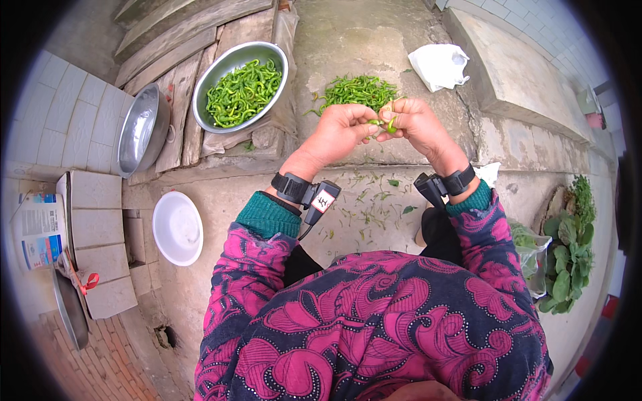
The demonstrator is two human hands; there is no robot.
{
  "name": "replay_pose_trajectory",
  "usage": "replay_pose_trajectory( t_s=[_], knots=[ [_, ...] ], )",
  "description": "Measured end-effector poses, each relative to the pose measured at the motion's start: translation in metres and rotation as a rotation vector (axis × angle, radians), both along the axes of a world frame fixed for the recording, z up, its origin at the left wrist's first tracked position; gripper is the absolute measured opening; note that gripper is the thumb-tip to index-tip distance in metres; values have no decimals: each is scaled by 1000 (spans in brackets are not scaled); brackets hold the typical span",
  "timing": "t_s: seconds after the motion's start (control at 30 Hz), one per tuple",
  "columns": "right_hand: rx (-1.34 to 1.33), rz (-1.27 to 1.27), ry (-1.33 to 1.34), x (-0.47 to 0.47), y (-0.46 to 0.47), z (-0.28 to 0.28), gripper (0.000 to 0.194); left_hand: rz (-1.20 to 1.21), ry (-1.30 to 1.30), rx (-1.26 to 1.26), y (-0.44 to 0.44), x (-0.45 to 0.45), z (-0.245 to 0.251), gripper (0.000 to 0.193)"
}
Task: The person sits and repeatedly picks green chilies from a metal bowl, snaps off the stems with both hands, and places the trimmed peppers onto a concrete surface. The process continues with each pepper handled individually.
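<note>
My left hand and my right hand meet above the concrete floor, fingertips close together. Between them is a curled green chili pepper; my right fingers grip it. My left thumb and finger pinch a small green piece, perhaps the pepper's stem end; whether the two are joined is unclear. Just beyond my hands lies a pile of green chili peppers, partly hidden by them. To the left, a steel basin holds many green peppers. Thin stems and bits are scattered on the floor below my wrists.
A white plastic bag lies beyond my right hand, near a concrete step. At left are an empty metal basin, wooden boards and a white plastic basin. Leafy greens and a clear bag sit at right.
</note>
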State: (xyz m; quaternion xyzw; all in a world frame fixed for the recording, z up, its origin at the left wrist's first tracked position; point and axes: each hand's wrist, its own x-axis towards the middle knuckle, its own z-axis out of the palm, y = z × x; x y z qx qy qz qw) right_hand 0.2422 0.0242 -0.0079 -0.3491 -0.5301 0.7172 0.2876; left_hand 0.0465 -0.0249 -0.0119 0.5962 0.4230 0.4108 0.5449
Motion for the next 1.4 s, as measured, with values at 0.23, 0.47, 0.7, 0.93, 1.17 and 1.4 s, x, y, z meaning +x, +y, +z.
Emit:
replay_pose_trajectory(
  t_s=[0.23, 0.47, 0.7, 0.93, 1.17, 1.4],
  knots=[
    [255, 96, -138, 13, 2, 15, 28, -20, -691, -379, 12, -20, -2, 13],
    [547, 123, -68, 8, 2, 18, 35, 41, -468, -578, 10, -14, -4, 15],
    [386, 32, 44, -7, -10, 8, 31, -78, -645, -494, 0, 6, -3, 21],
    [581, -173, -88, -10, -3, -2, 13, 45, -635, -524, 2, 4, -6, 12],
    [961, -313, -296, -18, -10, -3, 11, 78, -703, -519, 3, 6, -7, 8],
    [826, -282, -288, -19, -11, -7, 15, 100, -559, -495, 5, 7, -9, 6]
  ],
)
